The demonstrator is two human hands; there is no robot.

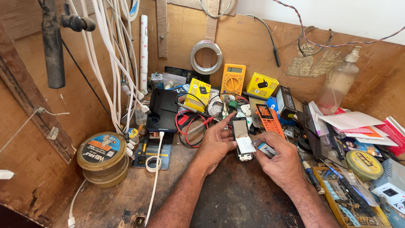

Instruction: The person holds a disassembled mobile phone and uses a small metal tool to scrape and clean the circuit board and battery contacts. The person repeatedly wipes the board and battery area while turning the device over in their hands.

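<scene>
A: Entry, head view. Where was the opened phone?

B: The small opened mobile phone (241, 141) lay back-up on the dark worn workbench (236, 198), at the centre, between the two hands. A white rectangular piece, likely its battery (245, 145), sat on its lower half, tilted slightly.

A: Left hand?

B: The left hand (216, 141) rested on the bench just left of the phone, fingers loosely spread, the thumb touching the phone's left edge near the white piece. It steadied the phone but was not closed around it.

A: Right hand?

B: The right hand (282, 158) was curled around a small grey-and-white rectangular part (265, 148), pinched between thumb and fingers, its end just beside the phone's right edge. Contact with the phone could not be determined.

A: Surroundings?

B: An orange keypad phone shell (270, 119) lay just beyond the right hand. A yellow multimeter (233, 79) leaned against the plywood back wall, with yellow boxes (261, 85) either side of it. A black smartphone (163, 109) lay to the left behind the left hand, beside red and black test leads (192, 126). Stacked round solder-paste tins (102, 157) stood at far left. A clear pump bottle (338, 82) stood at right, above loose papers (352, 122). A tray of small tools (350, 202) sat at the lower right corner.
</scene>
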